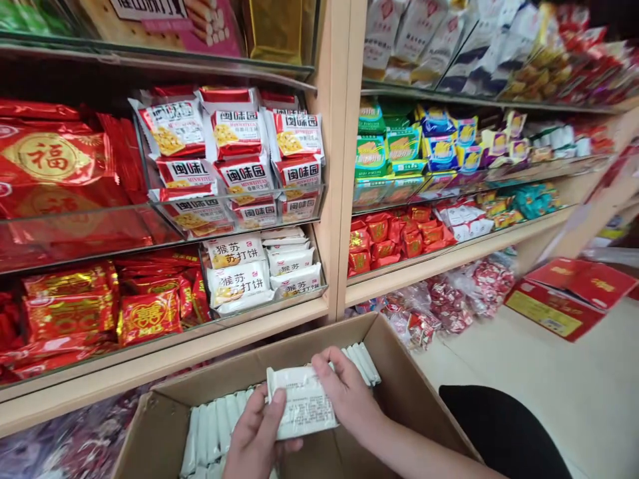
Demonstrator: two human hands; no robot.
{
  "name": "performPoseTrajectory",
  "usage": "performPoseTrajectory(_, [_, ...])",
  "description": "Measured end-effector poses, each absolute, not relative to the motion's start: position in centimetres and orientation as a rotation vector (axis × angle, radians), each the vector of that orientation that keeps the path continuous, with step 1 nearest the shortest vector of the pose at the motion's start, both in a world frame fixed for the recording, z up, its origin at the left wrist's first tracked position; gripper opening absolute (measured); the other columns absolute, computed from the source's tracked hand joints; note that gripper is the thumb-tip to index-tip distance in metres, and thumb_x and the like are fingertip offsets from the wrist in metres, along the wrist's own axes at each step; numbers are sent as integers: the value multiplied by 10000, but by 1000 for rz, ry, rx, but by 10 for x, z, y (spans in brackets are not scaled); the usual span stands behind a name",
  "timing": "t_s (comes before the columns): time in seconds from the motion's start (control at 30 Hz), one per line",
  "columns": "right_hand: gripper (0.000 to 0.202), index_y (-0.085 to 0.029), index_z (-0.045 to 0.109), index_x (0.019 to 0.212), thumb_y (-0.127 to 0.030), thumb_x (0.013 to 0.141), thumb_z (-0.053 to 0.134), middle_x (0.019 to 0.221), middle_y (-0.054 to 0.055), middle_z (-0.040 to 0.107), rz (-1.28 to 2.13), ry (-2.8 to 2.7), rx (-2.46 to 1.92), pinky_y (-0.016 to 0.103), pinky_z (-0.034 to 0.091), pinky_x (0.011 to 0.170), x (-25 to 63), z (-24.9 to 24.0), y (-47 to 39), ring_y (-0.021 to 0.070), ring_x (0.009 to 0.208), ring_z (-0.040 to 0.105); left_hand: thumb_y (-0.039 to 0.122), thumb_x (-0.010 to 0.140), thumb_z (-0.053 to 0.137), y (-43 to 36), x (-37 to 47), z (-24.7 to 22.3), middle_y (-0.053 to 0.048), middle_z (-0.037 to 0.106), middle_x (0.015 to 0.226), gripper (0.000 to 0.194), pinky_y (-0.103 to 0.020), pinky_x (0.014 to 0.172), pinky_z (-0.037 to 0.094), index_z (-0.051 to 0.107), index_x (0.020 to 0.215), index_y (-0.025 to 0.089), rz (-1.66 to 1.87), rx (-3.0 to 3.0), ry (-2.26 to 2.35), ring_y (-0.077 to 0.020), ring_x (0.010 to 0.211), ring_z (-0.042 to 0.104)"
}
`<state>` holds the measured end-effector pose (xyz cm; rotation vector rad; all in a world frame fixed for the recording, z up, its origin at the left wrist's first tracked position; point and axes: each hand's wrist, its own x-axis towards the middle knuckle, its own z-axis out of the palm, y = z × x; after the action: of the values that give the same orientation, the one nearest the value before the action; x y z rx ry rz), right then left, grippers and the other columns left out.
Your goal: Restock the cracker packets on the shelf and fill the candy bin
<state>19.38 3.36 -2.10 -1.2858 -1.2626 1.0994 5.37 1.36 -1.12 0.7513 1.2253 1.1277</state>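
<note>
Both hands, left hand [262, 422] and right hand [347, 392], were grasping one white packet [303, 402] between them, above the open cardboard box [164, 426], and beyond them stood the shelves [279, 319] with snacks.

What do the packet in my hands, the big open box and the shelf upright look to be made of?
Packet: thin plastic film, probably, slightly glossy; it shows creases, highlights and a crimped end.
Box: brown cardboard, matt, with folded corners and plain, thick-edged walls.
Upright: pale, smooth and wood-coloured; solid wood or laminated board, I can't tell which.
</note>
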Motion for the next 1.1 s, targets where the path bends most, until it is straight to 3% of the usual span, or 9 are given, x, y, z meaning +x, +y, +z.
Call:
performPoseTrajectory(0.1, [372, -191, 375, 667, -522, 834, 348, 587, -46, 383, 1093, -1251, -1267, 207, 323, 526, 186, -25, 36, 94, 569, 387, 547, 601, 659, 22, 59, -1, 16, 638, 651, 452, -193, 387, 399, 597, 882, 200, 1137, 710, 1290, -135, 521, 532])
performPoseTrajectory(0.33, [379, -193, 401, 660, -445, 892, 238, 545, -30, 415, 915, -1387, -1341, 224, 307, 488, 188, -35, 31, 106, 522, 415, 539, 635, 619, 15, 54, -23, -32, 651, 617, 388, -258, 414, 425, 590, 838, 210, 1086, 590, 1487, -234, 610, 607])
performPoseTrajectory(0.47, [256, -193, 496, 791, -329, 890, 303, 607, 15, 551, 491, -1770, -1153, 253, 348, 523, 202, -36, 26, 130, 534, 474, 612, 708, 483, 16, 47, -25, -64, 653, 725, 487, -248, 362, 420, 567, 936, 189, 929, 486, 1190, -218, 581, 622])
performPoseTrajectory(0.57, [161, -211, 523, 931, -275, 855, 396, 757, 48, 630, 325, -2019, -858, 294, 397, 614, 212, -28, 19, 157, 631, 516, 515, 716, 538, 14, 40, -15, -73, 657, 810, 408, -245, 447, 464, 595, 924, 169, 903, 464, 926, -193, 616, 632])
performPoseTrajectory(0.63, [180, -227, 543, 942, -267, 857, 390, 867, 55, 638, 461, -1933, -805, 340, 417, 749, 214, -23, 14, 180, 793, 544, 351, 663, 652, 11, 38, -6, -68, 647, 995, 327, -233, 569, 493, 606, 942, 187, 1022, 576, 887, -186, 754, 631])
performPoseTrajectory(0.7, [213, -234, 573, 931, -296, 866, 380, 1077, 67, 585, 664, -1701, -895, 396, 363, 904, 211, -21, 11, 205, 1040, 487, 239, 613, 708, 6, 39, 2, -33, 545, 1225, 449, -220, 669, 495, 569, 1040, 242, 1151, 750, 908, -192, 903, 600])
performPoseTrajectory(0.8, [268, -253, 524, 1070, -359, 832, 460, 1303, 70, 412, 1067, -1312, -1051, 392, 387, 908, 205, -23, 10, 218, 1146, 425, 254, 621, 722, 1, 43, 6, -18, 385, 1377, 573, -211, 739, 486, 488, 1143, 288, 1239, 942, 940, -202, 987, 575])
performPoseTrajectory(0.87, [396, -263, 448, 1152, -364, 782, 544, 1287, 77, 427, 1277, -1143, -1033, 357, 423, 872, 202, -24, 11, 203, 1107, 466, 272, 628, 721, 1, 45, 2, -27, 336, 1404, 606, -208, 750, 485, 454, 1172, 297, 1279, 968, 943, -199, 999, 571])
performPoseTrajectory(1.1, [515, -238, 430, 1093, -318, 657, 691, 1064, 50, 581, 1469, -839, -899, 305, 459, 756, 196, -19, 11, 164, 889, 571, 285, 590, 755, 7, 44, -20, -46, 689, 884, 502, -255, 703, 500, 546, 1036, 188, 1235, 783, 950, -196, 819, 632])
